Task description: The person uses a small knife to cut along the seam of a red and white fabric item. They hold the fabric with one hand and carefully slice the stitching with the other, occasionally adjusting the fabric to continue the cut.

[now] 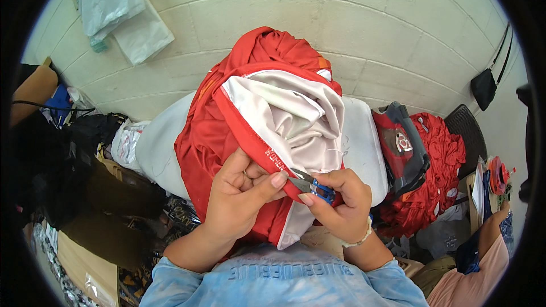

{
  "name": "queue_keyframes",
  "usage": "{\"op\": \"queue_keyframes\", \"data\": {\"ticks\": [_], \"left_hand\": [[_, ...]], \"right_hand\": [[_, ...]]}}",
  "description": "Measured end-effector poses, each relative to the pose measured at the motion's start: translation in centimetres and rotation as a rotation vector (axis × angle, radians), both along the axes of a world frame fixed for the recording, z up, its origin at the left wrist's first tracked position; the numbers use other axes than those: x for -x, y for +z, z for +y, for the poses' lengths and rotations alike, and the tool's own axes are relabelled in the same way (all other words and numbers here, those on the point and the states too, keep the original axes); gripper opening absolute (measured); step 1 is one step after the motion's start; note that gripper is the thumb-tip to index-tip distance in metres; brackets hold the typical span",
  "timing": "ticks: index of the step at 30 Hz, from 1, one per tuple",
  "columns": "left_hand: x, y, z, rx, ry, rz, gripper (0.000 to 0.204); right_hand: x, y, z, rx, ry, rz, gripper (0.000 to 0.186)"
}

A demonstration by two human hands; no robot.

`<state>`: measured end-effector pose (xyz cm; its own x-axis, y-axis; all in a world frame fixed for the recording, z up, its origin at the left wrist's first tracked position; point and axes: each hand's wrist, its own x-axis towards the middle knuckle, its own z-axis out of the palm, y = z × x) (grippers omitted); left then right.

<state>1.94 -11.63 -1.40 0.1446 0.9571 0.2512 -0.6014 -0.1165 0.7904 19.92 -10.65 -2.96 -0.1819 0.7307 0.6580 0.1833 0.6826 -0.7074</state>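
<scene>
A red garment [199, 153] with a white lining [290, 105] lies bunched up in front of me, its red edge band turned toward my hands. My left hand [242, 193] pinches that band between thumb and fingers. In my right hand [344, 202] is a small pair of thread snips [307, 185] with dark blades and a blue handle. The blades point left and lie at the band, close to my left thumb tip. Whether they touch a thread cannot be made out. A pale loose thread shows on the lining just above the snips.
The garment rests on a pale grey padded surface [364, 131] against a white block wall [364, 28]. To the right lie a grey and red folded bag [401, 150] and a red fabric heap [438, 165]. Another person's arm [493, 228] shows at lower right. Dark cloth piles [102, 204] fill the left.
</scene>
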Motion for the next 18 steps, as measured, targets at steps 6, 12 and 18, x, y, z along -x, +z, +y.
{"op": "queue_keyframes", "data": {"ticks": [6,12,18], "left_hand": [[0.0,0.2,-0.3,-0.049,0.014,0.03,0.038],[-0.2,-0.2,-0.1,-0.05,0.039,0.06,0.038],[-0.4,-0.3,0.0,0.007,0.027,0.053,0.044]], "right_hand": [[0.0,0.5,-0.6,0.001,-0.067,-0.06,0.031],[0.2,0.2,-0.4,-0.019,-0.093,-0.043,0.027],[-0.3,-0.6,-0.2,0.27,0.141,0.108,0.029]]}}
